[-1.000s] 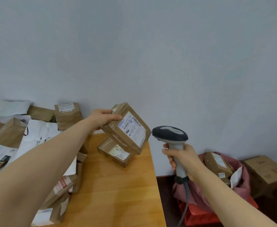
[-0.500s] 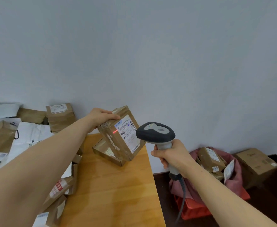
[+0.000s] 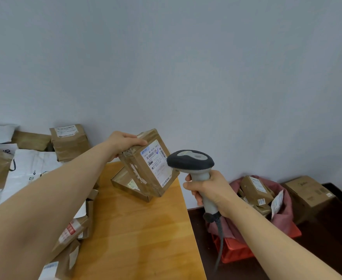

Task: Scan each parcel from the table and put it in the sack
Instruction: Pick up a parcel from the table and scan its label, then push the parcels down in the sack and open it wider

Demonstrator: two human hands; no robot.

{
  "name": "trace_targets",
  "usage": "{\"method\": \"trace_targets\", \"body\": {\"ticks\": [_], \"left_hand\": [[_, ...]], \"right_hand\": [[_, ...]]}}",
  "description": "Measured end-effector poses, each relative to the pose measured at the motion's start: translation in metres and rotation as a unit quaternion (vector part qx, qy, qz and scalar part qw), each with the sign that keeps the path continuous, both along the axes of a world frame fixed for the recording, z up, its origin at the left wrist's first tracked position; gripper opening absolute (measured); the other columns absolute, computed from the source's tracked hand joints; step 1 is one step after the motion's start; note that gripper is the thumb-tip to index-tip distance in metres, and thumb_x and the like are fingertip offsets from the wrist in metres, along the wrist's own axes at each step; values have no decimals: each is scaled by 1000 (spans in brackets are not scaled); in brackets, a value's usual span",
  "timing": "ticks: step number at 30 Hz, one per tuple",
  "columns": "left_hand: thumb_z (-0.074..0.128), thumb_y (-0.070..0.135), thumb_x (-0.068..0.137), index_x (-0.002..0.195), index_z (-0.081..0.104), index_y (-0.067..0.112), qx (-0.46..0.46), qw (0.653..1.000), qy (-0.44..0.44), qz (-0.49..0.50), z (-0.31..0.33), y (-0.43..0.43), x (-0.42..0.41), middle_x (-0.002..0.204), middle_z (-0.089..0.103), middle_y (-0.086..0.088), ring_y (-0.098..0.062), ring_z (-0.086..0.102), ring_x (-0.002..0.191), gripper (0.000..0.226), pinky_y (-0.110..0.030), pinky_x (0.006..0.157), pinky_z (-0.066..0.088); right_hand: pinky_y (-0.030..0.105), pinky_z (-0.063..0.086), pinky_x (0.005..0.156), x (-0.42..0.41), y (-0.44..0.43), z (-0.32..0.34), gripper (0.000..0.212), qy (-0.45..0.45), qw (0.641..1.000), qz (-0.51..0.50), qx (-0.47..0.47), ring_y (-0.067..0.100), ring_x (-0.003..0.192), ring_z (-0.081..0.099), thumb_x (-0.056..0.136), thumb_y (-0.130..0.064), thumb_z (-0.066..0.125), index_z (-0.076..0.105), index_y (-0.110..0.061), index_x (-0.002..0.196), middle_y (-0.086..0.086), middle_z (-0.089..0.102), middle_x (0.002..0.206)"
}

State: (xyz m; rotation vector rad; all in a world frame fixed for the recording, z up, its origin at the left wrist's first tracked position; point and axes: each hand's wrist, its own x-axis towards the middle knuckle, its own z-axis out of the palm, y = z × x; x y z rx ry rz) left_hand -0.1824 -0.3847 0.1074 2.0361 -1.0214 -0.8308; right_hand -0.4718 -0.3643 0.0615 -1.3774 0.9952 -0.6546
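Observation:
My left hand (image 3: pixel 123 143) grips the top edge of a brown cardboard parcel (image 3: pixel 145 172), tilted above the wooden table (image 3: pixel 137 229), with its white label facing right. My right hand (image 3: pixel 208 188) holds the handle of a grey barcode scanner (image 3: pixel 190 161). The scanner's head sits right against the label and covers part of it. A pink sack (image 3: pixel 283 215) stands on the floor to the right, over a red crate (image 3: pixel 236 251), and it holds several brown parcels (image 3: pixel 257 188).
A flat brown box (image 3: pixel 125 183) lies on the table under the held parcel. Several brown parcels and white mailers (image 3: pixel 30 172) pile up along the table's left side and back. A larger cardboard box (image 3: pixel 307 193) sits on the dark floor, far right.
The scanner moved left and closer until its head overlaps the label. The parcel turned more upright. The red scan dot seen half a second ago is gone.

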Motion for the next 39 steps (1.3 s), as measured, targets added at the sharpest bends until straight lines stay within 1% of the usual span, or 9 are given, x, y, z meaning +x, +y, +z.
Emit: {"method": "trace_targets", "body": {"ticks": [4, 7, 12, 15, 18, 20, 25, 30, 39], "left_hand": [[77, 50, 70, 139, 46, 14, -16, 997, 57, 59, -11, 0, 5, 92, 63, -4, -18, 62, 79, 83, -27, 53, 46], [73, 52, 73, 126, 52, 13, -32, 977, 170, 125, -22, 2, 7, 87, 66, -6, -18, 63, 70, 69, -25, 41, 49], [68, 56, 73, 116, 53, 20, 17, 940, 324, 107, -61, -2, 8, 105, 62, -10, -29, 61, 97, 59, -53, 92, 49], [67, 61, 70, 118, 49, 21, 59, 941, 317, 104, -86, -7, 5, 106, 58, -10, -30, 58, 99, 65, -56, 95, 46], [68, 58, 72, 113, 57, 22, 71, 938, 328, 89, -108, -10, -1, 104, 63, -9, -27, 64, 93, 55, -42, 71, 58], [67, 56, 76, 106, 58, 23, 79, 939, 325, 80, -120, -12, -7, 100, 63, -8, -26, 66, 88, 45, -36, 61, 58], [68, 53, 77, 106, 59, 19, 99, 947, 301, 62, -137, -27, -33, 97, 66, -7, -24, 66, 87, 46, -39, 74, 58], [72, 51, 75, 109, 60, 15, 107, 968, 225, 1, -135, -66, -96, 88, 74, -3, -18, 71, 76, 51, -24, 51, 54], [83, 42, 65, 87, 63, 27, 76, 987, 67, -126, -142, -177, -317, 92, 71, 7, -12, 69, 83, 33, -27, 70, 56]], "right_hand": [[30, 46, 45, 5, -8, -30, 30, -75, 981, -98, 147, 22, 43, 52, 81, -4, 62, 48, -6, 107, 10, 55, 59], [29, 48, 44, 10, -13, -65, 19, -112, 940, -158, 282, 24, 44, 57, 84, -4, 54, 48, -6, 102, 21, 59, 77], [41, 56, 67, 36, -8, -140, 29, -60, 916, -207, 338, 32, 75, 65, 90, -6, 65, 59, 11, 112, 22, 65, 92], [44, 56, 80, 59, 0, -172, 38, 41, 924, -191, 327, 35, 95, 65, 85, -13, 73, 60, 9, 113, 22, 66, 108], [32, 55, 67, 76, 5, -194, 27, 94, 934, -147, 312, 28, 90, 66, 84, -15, 75, 66, 1, 103, 16, 68, 104], [34, 54, 78, 79, 7, -204, 36, 114, 938, -132, 300, 30, 102, 64, 83, -14, 76, 65, 3, 113, 15, 67, 113], [41, 53, 92, 60, -1, -210, 43, 169, 946, -118, 249, 27, 103, 63, 82, -15, 77, 62, 4, 117, 16, 65, 114], [26, 50, 59, -10, -34, -202, 28, 95, 934, -181, 292, 15, 66, 57, 90, -19, 68, 62, 1, 109, 6, 60, 77], [28, 50, 59, -262, -109, -206, 10, 28, 894, -299, 333, 18, 63, 58, 95, -7, 56, 62, -9, 87, 9, 62, 74]]}}
